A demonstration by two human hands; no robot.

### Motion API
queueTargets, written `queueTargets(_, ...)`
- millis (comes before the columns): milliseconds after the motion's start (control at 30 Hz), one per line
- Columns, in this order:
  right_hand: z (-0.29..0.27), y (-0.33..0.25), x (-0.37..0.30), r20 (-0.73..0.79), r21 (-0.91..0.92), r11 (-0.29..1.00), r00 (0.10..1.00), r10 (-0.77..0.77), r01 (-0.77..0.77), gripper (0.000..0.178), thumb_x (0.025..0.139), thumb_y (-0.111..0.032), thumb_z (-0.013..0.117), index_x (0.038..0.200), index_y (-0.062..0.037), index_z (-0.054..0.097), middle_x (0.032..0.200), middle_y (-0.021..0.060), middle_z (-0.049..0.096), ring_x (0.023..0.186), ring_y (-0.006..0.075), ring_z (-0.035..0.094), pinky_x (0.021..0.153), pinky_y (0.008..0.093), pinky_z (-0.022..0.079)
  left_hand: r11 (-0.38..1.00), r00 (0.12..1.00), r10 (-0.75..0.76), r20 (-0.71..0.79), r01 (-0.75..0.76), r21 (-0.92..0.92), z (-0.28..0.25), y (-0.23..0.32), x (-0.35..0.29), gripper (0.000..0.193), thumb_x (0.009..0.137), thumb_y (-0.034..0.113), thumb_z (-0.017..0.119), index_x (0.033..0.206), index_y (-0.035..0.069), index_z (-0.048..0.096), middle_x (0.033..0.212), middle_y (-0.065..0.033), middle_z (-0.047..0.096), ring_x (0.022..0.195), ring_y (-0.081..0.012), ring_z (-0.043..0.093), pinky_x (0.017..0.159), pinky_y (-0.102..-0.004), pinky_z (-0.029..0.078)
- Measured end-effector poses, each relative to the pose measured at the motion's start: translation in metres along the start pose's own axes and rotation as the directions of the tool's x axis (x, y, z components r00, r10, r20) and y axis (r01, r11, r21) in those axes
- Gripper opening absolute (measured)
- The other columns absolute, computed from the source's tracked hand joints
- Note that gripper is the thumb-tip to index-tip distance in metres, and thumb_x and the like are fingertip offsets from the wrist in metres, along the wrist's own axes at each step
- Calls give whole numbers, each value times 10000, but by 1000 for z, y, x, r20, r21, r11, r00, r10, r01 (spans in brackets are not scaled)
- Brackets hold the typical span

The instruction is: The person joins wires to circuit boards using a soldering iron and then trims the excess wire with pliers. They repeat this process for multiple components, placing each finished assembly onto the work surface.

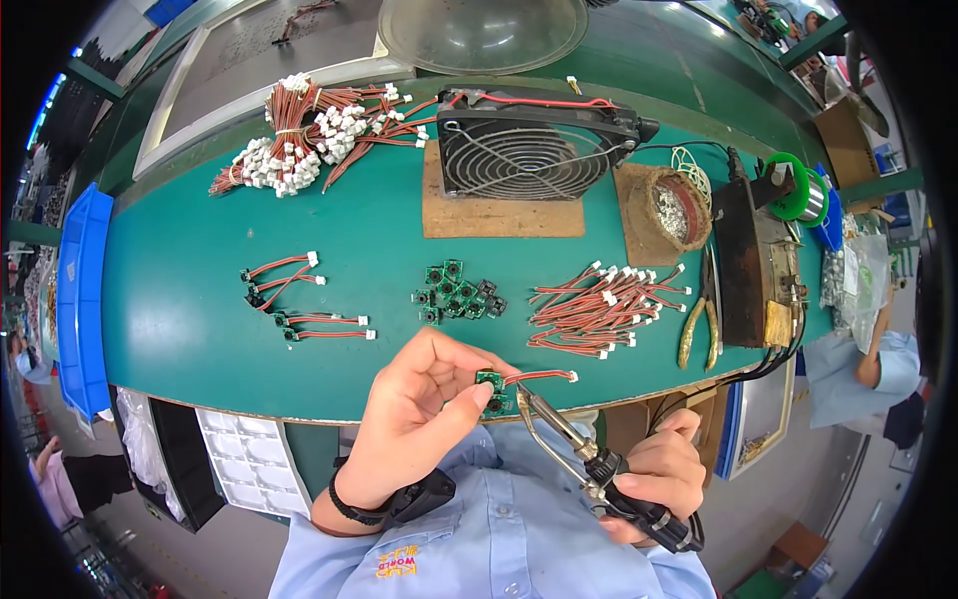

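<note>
My left hand (429, 404) pinches a small green circuit board (489, 380) between thumb and fingers, just above the table's front edge. A red-and-black cable (539, 376) with a white connector runs to the right from that board. Wrapped in my right hand (663, 474) is a soldering iron (569, 434) with a thin curved metal tube alongside it. Its tip reaches the board where the cable meets it; whether they touch I cannot tell. Beyond my left hand lies a cluster of loose green boards (459, 292). Several short red-and-black cables (599, 311) lie to their right.
Boards with cables attached (309, 324) lie at left, near a blue bin (85, 299). A caged fan (529, 150) and bundled cables (289, 140) stand behind. Pliers (699, 324), a tip-cleaning pot (679, 210), a solder spool (798, 190) and a dark metal box (753, 270) occupy the right.
</note>
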State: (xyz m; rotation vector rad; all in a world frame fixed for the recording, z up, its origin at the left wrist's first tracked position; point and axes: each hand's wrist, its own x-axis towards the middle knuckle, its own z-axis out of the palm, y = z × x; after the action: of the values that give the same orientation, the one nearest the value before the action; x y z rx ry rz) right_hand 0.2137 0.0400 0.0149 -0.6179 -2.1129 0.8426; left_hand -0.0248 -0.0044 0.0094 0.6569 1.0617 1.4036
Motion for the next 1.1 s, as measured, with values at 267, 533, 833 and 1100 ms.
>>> queueTargets(267,1,-4,3,81,-48,998,996,39,-35,360,596,-318,776,909,-170,676,685,-39,571,590,122,536,742,328,320,999,1000,30,7,-30,21,0,-3,-2,171,813,-67,507,955,18,466,993,-166,604,974,-215,583,836,-330,447)
queueTargets(533,-1,-1,3,61,-51,998,997,37,-34,366,599,-309,776,913,-154,672,693,-26,572,604,125,538,720,330,328,996,999,42,4,-42,75,0,-2,-2,171,818,-65,513,962,15,467,999,-172,604,970,-215,583,842,-328,447)
queueTargets(833,21,57,4,-653,-98,938,733,191,-332,470,711,-86,731,1141,-48,544,926,93,570,869,175,501,776,346,399,998,1000,-4,23,5,-67,3,2,-2,140,820,-10,540,941,14,475,968,-182,612,928,-209,586,821,-323,448)
queueTargets(1100,11,69,21,-506,-101,822,740,443,-561,427,821,-5,598,1228,-32,468,974,82,603,891,137,557,819,268,438,1000,998,-7,-67,7,0,-5,-2,-6,142,815,45,560,925,8,477,930,-179,617,888,-208,583,833,-323,433)
